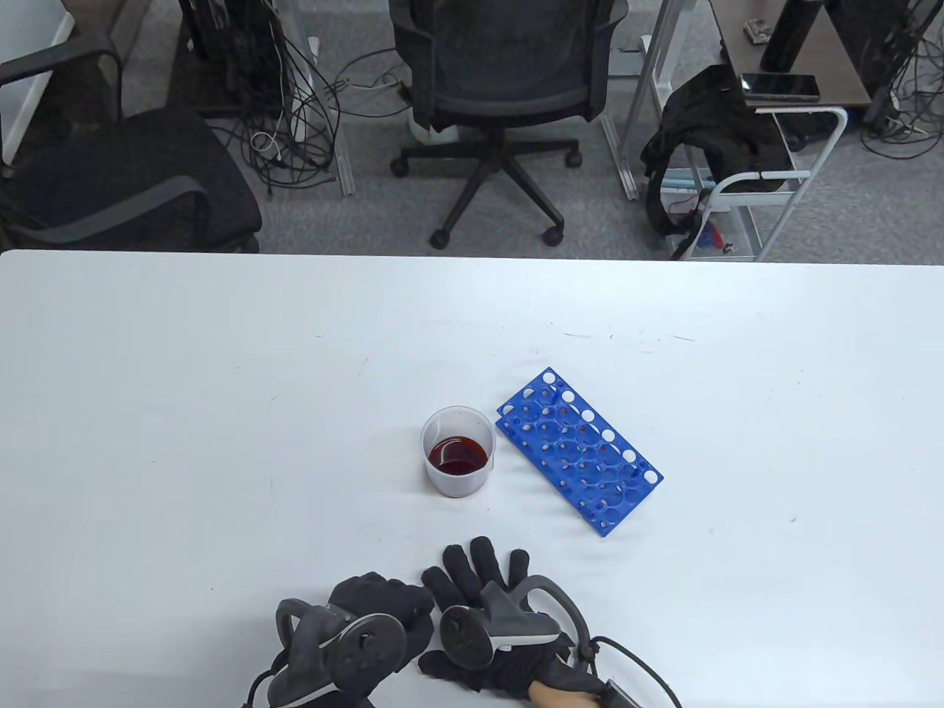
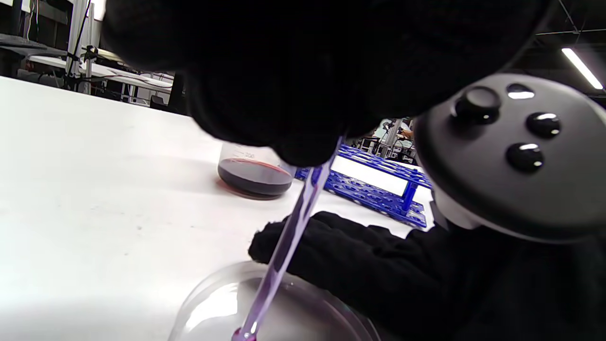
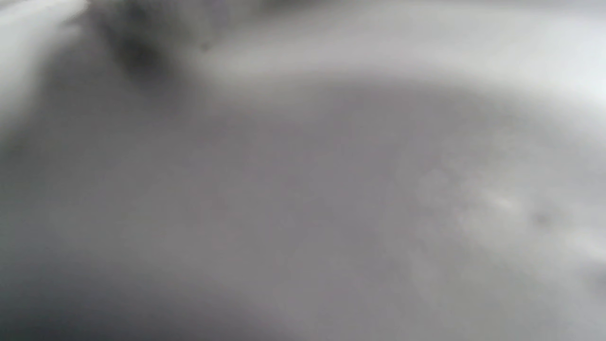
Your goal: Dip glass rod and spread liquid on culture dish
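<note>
My left hand grips a glass rod that slants down into a clear culture dish in the left wrist view; the rod's tip touches the dish and shows a pink tinge. The dish is hidden under my hands in the table view. My right hand lies flat with fingers spread beside the dish, and it also shows in the left wrist view. A clear beaker with dark red liquid stands behind the hands. The right wrist view is a grey blur.
A blue test tube rack lies to the right of the beaker. The white table stretches wide on both sides. Office chairs and a cart stand beyond its far edge.
</note>
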The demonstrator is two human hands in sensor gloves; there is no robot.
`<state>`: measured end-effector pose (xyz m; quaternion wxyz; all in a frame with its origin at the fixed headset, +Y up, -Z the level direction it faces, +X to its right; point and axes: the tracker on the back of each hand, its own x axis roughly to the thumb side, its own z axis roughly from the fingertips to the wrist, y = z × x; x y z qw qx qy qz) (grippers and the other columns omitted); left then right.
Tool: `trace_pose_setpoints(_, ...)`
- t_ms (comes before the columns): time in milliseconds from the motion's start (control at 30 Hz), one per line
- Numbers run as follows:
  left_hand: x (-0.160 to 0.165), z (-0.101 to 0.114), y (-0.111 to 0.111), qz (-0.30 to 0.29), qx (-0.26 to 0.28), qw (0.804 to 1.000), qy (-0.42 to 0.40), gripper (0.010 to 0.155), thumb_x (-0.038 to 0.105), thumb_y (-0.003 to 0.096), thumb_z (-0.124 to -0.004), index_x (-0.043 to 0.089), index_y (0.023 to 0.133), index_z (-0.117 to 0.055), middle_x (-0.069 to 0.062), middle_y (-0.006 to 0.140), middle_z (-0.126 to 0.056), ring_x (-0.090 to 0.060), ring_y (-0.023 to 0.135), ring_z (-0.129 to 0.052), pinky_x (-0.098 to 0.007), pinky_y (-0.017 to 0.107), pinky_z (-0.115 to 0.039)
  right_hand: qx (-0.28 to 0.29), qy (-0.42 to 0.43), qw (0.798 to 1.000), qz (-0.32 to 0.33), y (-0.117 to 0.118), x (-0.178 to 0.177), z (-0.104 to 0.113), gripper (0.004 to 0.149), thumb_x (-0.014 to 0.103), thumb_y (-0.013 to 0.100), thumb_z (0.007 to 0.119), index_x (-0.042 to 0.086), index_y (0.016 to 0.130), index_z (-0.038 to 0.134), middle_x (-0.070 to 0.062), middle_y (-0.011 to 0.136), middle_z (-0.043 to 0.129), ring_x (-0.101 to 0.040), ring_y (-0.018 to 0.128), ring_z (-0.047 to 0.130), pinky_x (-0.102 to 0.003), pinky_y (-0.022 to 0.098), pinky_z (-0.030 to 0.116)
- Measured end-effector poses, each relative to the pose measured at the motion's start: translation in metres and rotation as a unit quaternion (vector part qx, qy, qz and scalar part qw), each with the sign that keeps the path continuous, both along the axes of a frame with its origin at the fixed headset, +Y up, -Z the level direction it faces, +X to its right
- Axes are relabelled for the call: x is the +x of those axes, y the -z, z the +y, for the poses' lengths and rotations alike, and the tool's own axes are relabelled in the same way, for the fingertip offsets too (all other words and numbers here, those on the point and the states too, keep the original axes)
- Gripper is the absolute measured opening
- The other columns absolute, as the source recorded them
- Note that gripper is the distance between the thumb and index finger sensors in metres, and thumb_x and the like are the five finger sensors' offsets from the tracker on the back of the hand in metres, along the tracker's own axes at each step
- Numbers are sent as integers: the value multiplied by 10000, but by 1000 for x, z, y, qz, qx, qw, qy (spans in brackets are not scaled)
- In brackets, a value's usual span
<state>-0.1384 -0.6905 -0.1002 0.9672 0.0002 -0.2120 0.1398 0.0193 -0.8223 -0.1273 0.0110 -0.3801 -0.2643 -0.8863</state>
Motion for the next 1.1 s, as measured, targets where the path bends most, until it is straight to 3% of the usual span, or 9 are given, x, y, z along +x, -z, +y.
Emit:
trace_pose_setpoints(467, -2, -3, 2, -6, -37, 998, -52, 368, 484, 451, -931, 246, 727, -980, 10, 640, -1082, -242, 475, -1095, -358, 390, -933, 0, 0, 1000, 0, 0, 0, 0, 998, 740, 570, 323, 47, 1072, -192, -315, 1086, -183, -630, 927, -126, -859, 562, 87)
trace_pose_setpoints(1100, -4, 3, 8, 31, 8, 998, -52, 374, 481, 452, -926, 245, 739, -976, 5, 651, -1077, -249, 482, -1089, -364, 397, -928, 0, 1, 1000, 1, 0, 0, 0, 998, 739, 571, 322, 45, 1071, -193, -316, 1084, -184, -630, 927, -125, -860, 559, 85)
